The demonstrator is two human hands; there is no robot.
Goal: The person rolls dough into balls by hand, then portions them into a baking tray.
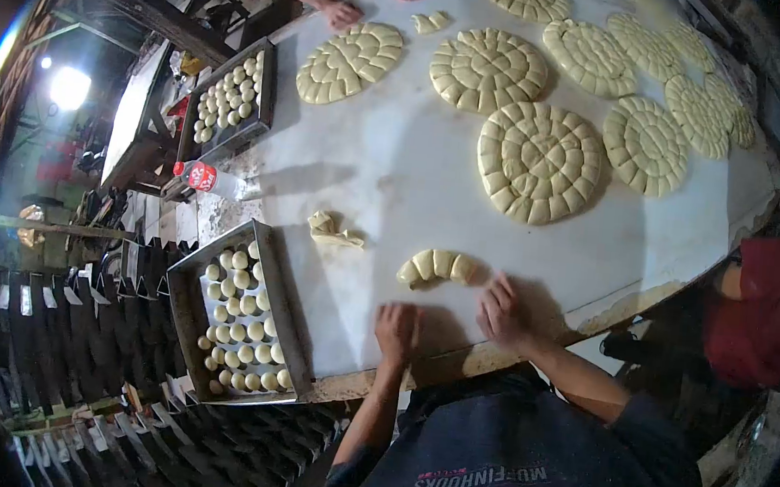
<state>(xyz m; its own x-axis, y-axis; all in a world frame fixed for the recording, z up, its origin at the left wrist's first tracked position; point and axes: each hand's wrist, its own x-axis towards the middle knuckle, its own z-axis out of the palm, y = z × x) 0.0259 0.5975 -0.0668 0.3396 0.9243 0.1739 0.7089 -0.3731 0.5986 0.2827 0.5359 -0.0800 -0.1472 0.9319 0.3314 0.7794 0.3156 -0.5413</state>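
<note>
A short curved row of pale dough segments [439,267] lies on the white tabletop in front of me. Just beyond its right end, my right hand [502,311] hovers or rests with bent fingers slightly apart and no object visible in them. My left hand [398,332] is by the table's near edge, below the row's left end. Its fingers look curled but are smeared by motion, and I see nothing held. To the left of the row sits a crumpled scrap of dough [334,230].
Large dough rounds [540,163] cover the table's far right. Trays of dough balls, one near [300,366] and one far [267,94], line the left edge, with a red-labelled bottle [209,179] between. Across the table, another person's hand [341,15] is near a dough round [350,63].
</note>
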